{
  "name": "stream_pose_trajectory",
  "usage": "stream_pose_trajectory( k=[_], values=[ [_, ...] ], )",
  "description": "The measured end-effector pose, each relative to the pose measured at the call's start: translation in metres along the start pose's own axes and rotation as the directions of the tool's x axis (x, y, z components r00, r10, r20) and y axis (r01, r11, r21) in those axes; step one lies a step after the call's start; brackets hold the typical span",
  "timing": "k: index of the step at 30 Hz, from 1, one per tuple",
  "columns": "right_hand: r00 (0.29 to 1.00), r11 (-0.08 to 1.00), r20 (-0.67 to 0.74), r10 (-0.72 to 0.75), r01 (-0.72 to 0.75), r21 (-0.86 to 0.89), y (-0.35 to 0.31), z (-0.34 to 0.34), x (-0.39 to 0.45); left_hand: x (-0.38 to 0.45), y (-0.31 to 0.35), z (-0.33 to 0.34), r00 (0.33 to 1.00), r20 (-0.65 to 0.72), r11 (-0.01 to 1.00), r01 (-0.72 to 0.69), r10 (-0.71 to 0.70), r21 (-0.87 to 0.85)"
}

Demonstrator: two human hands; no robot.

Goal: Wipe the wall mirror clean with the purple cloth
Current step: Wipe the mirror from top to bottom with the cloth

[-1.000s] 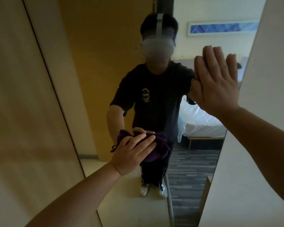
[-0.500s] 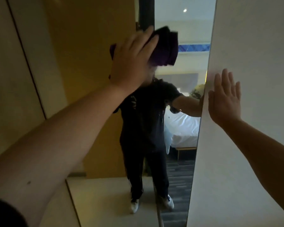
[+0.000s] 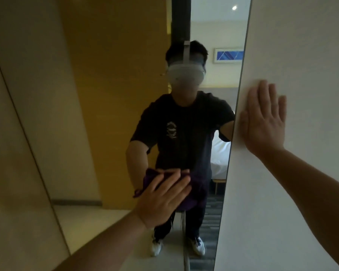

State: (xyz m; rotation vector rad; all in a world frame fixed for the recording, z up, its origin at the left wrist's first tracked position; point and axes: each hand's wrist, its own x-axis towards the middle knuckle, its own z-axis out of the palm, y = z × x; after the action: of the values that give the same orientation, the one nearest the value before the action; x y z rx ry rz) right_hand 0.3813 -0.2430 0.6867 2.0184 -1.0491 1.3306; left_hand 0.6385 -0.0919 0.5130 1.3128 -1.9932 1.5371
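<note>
While your left hand point(image 3: 160, 198) presses the purple cloth point(image 3: 192, 194) flat against the wall mirror point(image 3: 125, 75), fingers spread over it rather than curled round it, the cloth sits bunched just beyond your fingertips, low on the glass. Because nothing pinches it, I judge it could slip out from under the palm on a fast stroke and drop, or the bare heel of your hand could drag on the glass and leave smears. That arm reaches up and forward, wrist nearly straight. Well to the right of the cloth, your right hand point(image 3: 264, 118) lies open and empty, flat on the white wall point(image 3: 301, 55) beside the mirror's edge, bracing you; leaning harder there could pull your reach short.
</note>
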Motion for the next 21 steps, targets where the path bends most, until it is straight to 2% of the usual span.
stream_pose_trajectory(
  k=[3,7,10,12,14,18,21],
  values=[
    [1.000,1.000,0.028,-0.006,0.006,-0.015,-0.002,-0.003,0.000,-0.014,0.011,0.001,1.000,0.020,0.998,0.021,-0.019,-0.064],
    [0.997,1.000,0.077,-0.001,0.003,-0.023,-0.003,-0.010,0.001,0.016,-0.007,-0.026,1.000,0.005,0.983,0.020,-0.019,-0.181],
    [0.995,0.999,0.097,-0.005,0.008,-0.033,-0.004,-0.016,0.001,0.068,-0.036,-0.051,0.987,-0.076,0.965,0.117,-0.138,-0.236],
    [0.993,0.999,0.120,-0.004,0.009,-0.045,-0.004,-0.018,0.001,0.119,-0.068,-0.069,0.947,-0.225,0.957,0.178,-0.230,-0.229],
    [0.992,0.998,0.129,-0.009,0.017,-0.063,-0.003,-0.018,0.001,0.177,-0.104,-0.085,0.918,-0.311,0.962,0.195,-0.247,-0.191],
    [0.992,0.997,0.121,-0.027,0.035,-0.064,0.000,-0.013,0.000,0.257,-0.143,-0.097,0.919,-0.295,0.964,0.267,-0.261,-0.022],
    [0.994,0.998,0.101,-0.036,0.040,-0.046,0.002,-0.009,-0.001,0.250,-0.127,-0.082,0.921,-0.315,0.969,0.246,-0.230,0.012]
  ],
)
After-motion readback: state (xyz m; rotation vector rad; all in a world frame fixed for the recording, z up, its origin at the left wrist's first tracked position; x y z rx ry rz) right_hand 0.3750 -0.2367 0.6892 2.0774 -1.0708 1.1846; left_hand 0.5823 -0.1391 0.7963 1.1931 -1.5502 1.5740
